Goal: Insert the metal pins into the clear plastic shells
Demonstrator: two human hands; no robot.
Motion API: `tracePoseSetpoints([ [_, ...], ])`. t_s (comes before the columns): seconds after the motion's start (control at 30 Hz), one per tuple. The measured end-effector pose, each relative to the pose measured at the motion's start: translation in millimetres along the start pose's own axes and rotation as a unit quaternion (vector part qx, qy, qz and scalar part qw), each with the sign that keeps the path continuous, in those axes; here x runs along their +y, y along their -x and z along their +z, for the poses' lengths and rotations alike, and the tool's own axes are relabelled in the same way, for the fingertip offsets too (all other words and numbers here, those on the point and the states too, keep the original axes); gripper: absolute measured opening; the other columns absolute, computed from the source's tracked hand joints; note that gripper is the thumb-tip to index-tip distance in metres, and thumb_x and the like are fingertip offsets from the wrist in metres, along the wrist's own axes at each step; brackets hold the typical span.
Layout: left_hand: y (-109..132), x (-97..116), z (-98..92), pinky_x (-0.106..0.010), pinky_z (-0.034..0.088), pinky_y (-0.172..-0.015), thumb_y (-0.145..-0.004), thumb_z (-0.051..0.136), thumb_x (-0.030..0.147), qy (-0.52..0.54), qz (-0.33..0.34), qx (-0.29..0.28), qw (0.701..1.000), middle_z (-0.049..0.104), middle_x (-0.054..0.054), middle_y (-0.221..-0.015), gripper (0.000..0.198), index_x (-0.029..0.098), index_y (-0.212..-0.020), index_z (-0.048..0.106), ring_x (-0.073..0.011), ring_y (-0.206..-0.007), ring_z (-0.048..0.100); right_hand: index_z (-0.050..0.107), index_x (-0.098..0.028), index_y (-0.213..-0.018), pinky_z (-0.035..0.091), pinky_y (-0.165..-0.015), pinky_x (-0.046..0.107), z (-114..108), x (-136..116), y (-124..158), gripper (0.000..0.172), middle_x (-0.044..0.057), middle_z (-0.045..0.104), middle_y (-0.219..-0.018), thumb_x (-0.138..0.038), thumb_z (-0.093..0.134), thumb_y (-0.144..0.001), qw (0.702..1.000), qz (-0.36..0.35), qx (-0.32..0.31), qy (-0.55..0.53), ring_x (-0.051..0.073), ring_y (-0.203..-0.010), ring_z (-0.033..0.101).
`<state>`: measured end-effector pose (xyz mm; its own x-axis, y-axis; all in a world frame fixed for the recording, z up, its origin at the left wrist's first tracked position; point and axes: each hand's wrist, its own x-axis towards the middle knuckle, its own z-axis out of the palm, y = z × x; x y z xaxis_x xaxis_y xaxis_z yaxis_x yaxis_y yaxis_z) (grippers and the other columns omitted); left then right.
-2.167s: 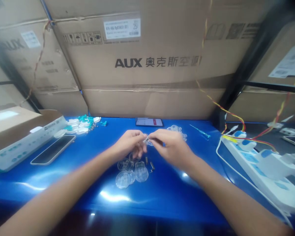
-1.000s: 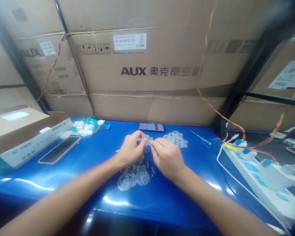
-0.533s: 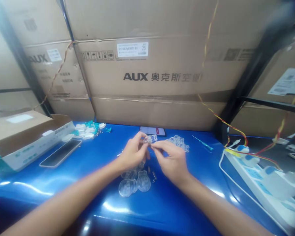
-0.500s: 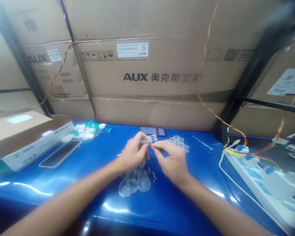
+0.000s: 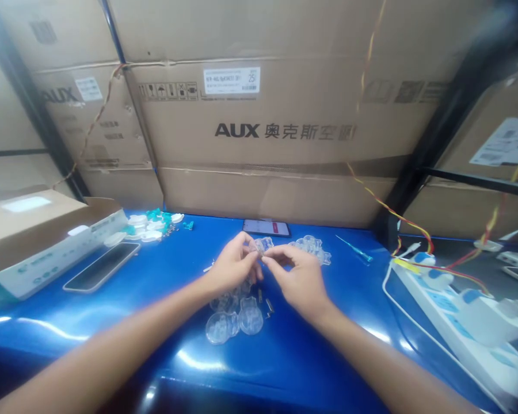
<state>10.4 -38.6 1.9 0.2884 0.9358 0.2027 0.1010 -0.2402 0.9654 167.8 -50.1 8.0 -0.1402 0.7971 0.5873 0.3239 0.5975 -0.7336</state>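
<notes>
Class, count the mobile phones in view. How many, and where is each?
2. The dark phone lies at the left, beside the open box. The lit phone lies at the back, in the middle. Another may lie far right, too blurred to tell.

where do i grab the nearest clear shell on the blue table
Pinch the clear shell by its rim from above, probably across its left and near edges: it lies flat on the blue table and another shell touches its right side. Left hand and right hand pinch a small piece.
</notes>
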Motion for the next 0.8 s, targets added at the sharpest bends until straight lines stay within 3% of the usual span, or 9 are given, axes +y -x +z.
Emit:
tracePoseSetpoints([
  [0.23, 0.3, -4.2, 1.5, -0.022, 0.044, -0.041, -0.087, 0.053, 0.043, 0.032, -0.011, -0.024, 0.999, 0.061, 0.003, -0.052, 0.027, 0.021, -0.089, 0.037, -0.0138, -0.041, 0.057, 0.07, -0.016, -0.078, 0.053, -0.064, 0.028, -2.3, -1.4, -3.7, 0.009, 0.005, 0.072, -0.075, -0.023, 0.064, -0.076, 0.994, 0.073, -0.029, -0.069, 0.017, -0.066, 0.066],
  [0.43, 0.4, -3.3, 1.9, -0.022, 0.043, -0.041, -0.086, 0.054, 0.044, 0.027, -0.017, -0.006, 0.999, 0.061, 0.003, -0.052, 0.028, 0.021, -0.088, 0.038, -0.0143, -0.041, 0.057, 0.068, -0.015, -0.078, 0.048, -0.056, 0.025, -2.6, -3.5, -5.5, 0.01, 0.003, 0.069, -0.069, -0.024, 0.063, -0.077, 0.988, 0.112, -0.047, -0.093, 0.014, -0.058, 0.06],
  [0.63, 5.6, -5.4, 5.3, -0.021, 0.041, -0.044, -0.091, 0.047, 0.035, -0.078, 0.039, 0.079, 0.993, 0.06, 0.003, -0.057, 0.014, 0.022, -0.09, 0.041, -0.0133, -0.046, 0.057, 0.065, -0.016, -0.073, 0.043, -0.049, 0.023, -0.9, -3.3, -3.8, 0.015, 0.0, 0.062, -0.06, -0.027, 0.058, -0.081, 0.981, 0.135, -0.097, -0.104, 0.011, -0.049, 0.053],
  [0.8, 10.2, -2.6, 9.3, -0.02, 0.039, -0.047, -0.09, 0.047, 0.029, -0.139, 0.07, 0.122, 0.98, 0.06, 0.003, -0.058, 0.008, 0.022, -0.09, 0.044, -0.0131, -0.049, 0.057, 0.061, -0.016, -0.074, 0.04, -0.044, 0.021, 2.9, 1.3, -3.6, 0.016, 0.0, 0.059, -0.06, -0.031, 0.059, -0.081, 0.97, 0.176, -0.095, -0.137, 0.01, -0.046, 0.05],
])
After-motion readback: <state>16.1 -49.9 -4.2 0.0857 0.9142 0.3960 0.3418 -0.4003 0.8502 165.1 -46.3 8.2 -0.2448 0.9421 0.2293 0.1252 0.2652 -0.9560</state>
